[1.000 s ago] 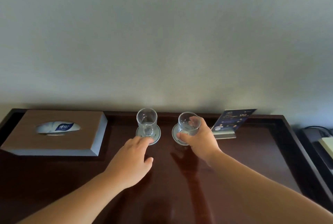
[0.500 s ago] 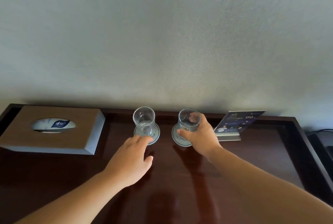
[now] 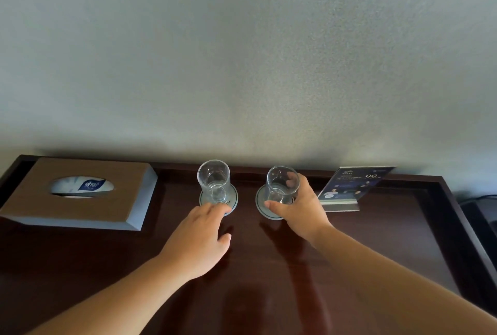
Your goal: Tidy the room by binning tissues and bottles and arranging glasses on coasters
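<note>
Two clear glasses stand upright near the back of a dark wooden table. The left glass sits on a round grey coaster. My left hand lies flat in front of it, fingertips touching the coaster's front edge. The right glass stands on a second grey coaster. My right hand grips this glass, thumb in front and fingers wrapped behind it.
A brown tissue box with a blue-and-white tissue pack showing sits at the back left. A dark blue sign card on a stand leans at the back right. The table has a raised rim; dark objects and a cable lie beyond its right edge.
Both hands stay in nearly the same pose. The view has shifted slightly, and the right glass sits a little more upright on its coaster.
</note>
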Demonstrator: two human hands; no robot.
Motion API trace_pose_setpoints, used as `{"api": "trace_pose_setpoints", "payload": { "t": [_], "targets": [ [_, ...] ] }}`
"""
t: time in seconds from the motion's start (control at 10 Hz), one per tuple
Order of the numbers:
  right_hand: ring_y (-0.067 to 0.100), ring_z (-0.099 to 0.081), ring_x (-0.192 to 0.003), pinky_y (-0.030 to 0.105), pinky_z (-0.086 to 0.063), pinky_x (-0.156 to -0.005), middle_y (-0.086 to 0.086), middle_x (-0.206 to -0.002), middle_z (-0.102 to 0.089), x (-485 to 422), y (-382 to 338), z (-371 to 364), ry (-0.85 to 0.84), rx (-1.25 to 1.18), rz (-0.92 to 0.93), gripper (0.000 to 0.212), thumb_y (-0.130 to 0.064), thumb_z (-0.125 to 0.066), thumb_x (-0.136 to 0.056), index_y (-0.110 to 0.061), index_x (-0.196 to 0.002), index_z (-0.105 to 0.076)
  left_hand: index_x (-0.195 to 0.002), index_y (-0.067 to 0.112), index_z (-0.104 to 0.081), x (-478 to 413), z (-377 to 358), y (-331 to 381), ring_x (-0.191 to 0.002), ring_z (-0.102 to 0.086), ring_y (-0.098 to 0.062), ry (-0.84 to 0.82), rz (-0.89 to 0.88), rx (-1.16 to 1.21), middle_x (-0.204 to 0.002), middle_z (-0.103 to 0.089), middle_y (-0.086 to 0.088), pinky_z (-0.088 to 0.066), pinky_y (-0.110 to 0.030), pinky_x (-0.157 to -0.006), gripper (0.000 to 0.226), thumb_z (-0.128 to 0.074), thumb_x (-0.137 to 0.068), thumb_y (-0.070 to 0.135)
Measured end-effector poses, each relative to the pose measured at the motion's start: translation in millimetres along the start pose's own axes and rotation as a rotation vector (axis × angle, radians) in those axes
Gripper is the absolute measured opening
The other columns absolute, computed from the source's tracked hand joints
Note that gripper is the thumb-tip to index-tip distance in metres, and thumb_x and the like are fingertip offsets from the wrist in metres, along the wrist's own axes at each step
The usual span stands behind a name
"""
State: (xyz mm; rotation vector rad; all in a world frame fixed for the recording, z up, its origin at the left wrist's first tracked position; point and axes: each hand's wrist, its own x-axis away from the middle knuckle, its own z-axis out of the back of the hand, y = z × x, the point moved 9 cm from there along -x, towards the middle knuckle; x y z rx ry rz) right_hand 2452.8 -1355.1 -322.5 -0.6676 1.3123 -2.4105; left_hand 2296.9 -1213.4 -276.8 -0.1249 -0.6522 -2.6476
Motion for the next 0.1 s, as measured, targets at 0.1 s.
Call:
{"api": "trace_pose_setpoints", "payload": {
  "t": [0.1],
  "targets": [
    [0.004, -0.052, -0.114, 0.024, -0.043, -0.093, -0.014, -0.127, -0.051, 3.9, 4.6, 3.1, 0.01, -0.013, -0.008, 0.081, -0.038, -0.084, -0.067, -0.033, -0.134, -0.039, -0.136, 0.032, -0.037, 1.8, 1.7, 1.4, -0.125, -0.039, -0.011, 0.01, 0.004, 0.002, -0.135, -0.042, 0.014, -0.037, -0.026, -0.099, 0.047, -0.051, -0.092, 0.034]
  ]
}}
